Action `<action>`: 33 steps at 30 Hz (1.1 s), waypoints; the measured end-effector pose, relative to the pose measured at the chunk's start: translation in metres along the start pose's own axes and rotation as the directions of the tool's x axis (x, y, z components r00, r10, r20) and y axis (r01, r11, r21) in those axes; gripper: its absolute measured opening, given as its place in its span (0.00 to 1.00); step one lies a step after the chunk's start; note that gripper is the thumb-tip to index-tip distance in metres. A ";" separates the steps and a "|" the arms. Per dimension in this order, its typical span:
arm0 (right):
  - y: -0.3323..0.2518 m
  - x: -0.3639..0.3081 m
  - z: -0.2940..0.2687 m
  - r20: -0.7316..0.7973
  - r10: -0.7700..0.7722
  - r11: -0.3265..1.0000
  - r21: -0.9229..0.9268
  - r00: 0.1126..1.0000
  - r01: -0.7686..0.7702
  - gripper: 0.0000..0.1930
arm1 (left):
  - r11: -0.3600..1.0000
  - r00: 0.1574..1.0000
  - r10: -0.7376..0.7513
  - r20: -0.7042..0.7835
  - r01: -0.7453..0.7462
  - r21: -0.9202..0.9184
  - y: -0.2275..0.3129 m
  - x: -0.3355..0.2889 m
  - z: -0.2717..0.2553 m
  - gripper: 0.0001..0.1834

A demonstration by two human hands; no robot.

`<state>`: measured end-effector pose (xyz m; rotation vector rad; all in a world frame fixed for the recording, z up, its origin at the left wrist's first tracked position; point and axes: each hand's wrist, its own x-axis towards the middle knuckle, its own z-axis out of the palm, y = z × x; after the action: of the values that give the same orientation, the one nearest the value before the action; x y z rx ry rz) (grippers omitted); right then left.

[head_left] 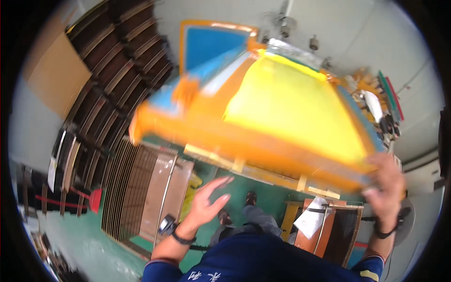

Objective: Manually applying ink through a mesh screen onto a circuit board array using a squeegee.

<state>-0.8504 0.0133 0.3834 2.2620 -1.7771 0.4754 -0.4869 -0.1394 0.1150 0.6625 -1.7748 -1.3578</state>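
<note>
A large orange frame with a bright yellow mesh panel, resembling a printing screen, is tilted in front of me and smeared by motion. My right hand grips its near right corner, the thumb at the edge. My left hand is below the frame's near edge, apart from it, fingers and thumb spread with nothing in them. Blue surfaces show beside and behind the frame's left side. Whatever supports the frame underneath is mostly hidden.
A wire rack with a brown board stands at left. Dark stacked racks rise behind it. Near my right side is another rack with a white sheet. A blue panel with orange border leans at the back. Cluttered tools lie far right.
</note>
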 end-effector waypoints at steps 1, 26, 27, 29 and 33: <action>0.007 -0.017 0.017 0.051 0.110 0.993 0.024 0.993 -0.111 0.26 | 0.982 0.998 -0.052 -0.019 0.047 -0.183 -0.001 -0.008 -0.002 0.27; 0.640 0.286 0.493 0.277 0.451 0.801 -0.545 0.848 -0.248 0.35 | 0.380 0.388 -0.921 -0.043 0.866 -0.326 -0.108 -0.028 0.022 0.28; 0.627 0.295 0.492 0.254 0.405 0.836 -0.492 0.878 -0.243 0.29 | 0.378 0.388 -0.921 -0.042 0.857 -0.350 -0.105 -0.026 0.023 0.28; 0.594 0.299 0.483 0.057 0.375 0.907 -0.226 0.925 -0.354 0.20 | 0.361 0.369 -0.927 -0.063 0.841 -0.404 -0.101 -0.022 0.020 0.28; 0.522 0.270 0.491 0.055 0.266 0.948 -0.194 0.962 -0.251 0.15 | 0.315 0.317 -0.947 -0.053 0.880 -0.356 -0.106 -0.032 0.005 0.31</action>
<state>-1.2440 -0.5364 0.0236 1.9587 -2.0778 0.2521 -0.4798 -0.1422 0.0039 1.8102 -0.8427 -2.0661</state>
